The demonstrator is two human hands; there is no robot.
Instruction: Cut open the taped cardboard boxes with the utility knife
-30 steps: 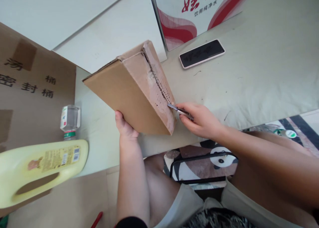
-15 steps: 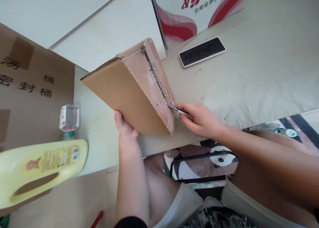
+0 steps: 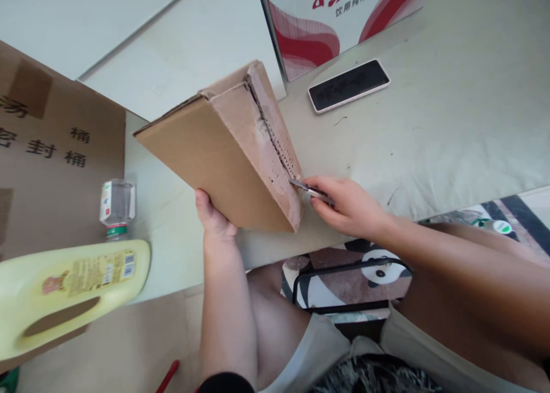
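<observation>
A brown cardboard box [image 3: 219, 158] is held tilted over the pale surface, its taped side facing right. My left hand [image 3: 215, 214] grips its lower edge, thumb on the near face and the other fingers hidden beneath. Along the taped side, the seam is split open at the upper end, with a row of small holes lower down. My right hand [image 3: 348, 207] is closed around a utility knife [image 3: 315, 191]. The blade's tip touches the taped side near the seam's lower end; how deep it goes I cannot tell.
A phone [image 3: 349, 86] lies beyond the box, before a red-and-white carton [image 3: 309, 43]. To the left are a large cardboard carton [image 3: 64, 192], a clear plastic bottle [image 3: 118, 204] and a yellow jug [image 3: 77, 290]. A black-framed panda-print item [image 3: 352, 284] sits below, near my legs.
Almost nothing differs. The view has shifted slightly, and the box's upper left corner appears a little farther left. Both hands keep their hold, with the blade at the same spot.
</observation>
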